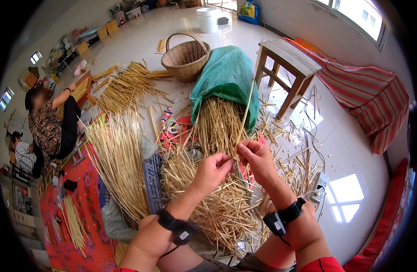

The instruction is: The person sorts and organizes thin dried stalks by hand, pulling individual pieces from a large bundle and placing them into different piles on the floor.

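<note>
Between both hands (214,171) (257,159) — straw (246,109) (wristband labels (184,235) illegible).

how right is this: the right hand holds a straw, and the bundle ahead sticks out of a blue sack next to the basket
The sack is green, not blue, as the head view shows. The right hand does hold a straw, and the bundle sticks out of that sack, next to the basket.

Centre holds two bare hands (213,171); upper centre, one handled basket (184,61) and one white bucket (207,21). Upper right has one wooden stool (291,57), the left two co-workers (48,124).
</note>
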